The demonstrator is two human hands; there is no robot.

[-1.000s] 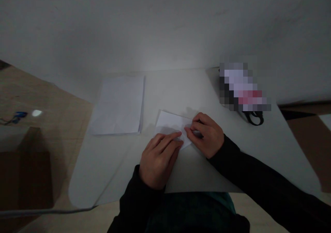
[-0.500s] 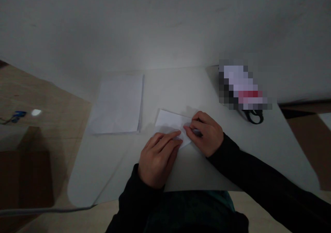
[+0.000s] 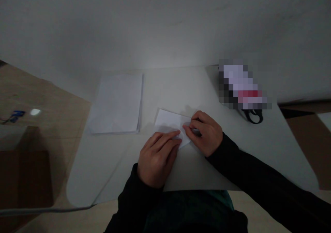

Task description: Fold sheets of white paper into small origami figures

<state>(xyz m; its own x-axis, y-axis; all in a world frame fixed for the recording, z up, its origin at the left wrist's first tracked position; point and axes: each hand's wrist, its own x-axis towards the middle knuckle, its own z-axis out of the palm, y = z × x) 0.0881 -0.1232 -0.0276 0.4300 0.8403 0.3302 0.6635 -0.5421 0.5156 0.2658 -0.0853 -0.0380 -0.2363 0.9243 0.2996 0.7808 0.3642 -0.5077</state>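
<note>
- On the white table [image 3: 207,88], a folded sheet of paper [image 3: 168,120] lies near the front, slanted.
- The left hand [image 3: 157,160] rests on its near corner, fingers together and pressing flat.
- The right hand [image 3: 205,134] pinches its right end between thumb and fingers.
- Farther back, left of the hands, sits a neat stack of paper [image 3: 116,103].
- Back right, a pixelated bundle [image 3: 240,88] lies beside black loop handles [image 3: 254,116].
</note>
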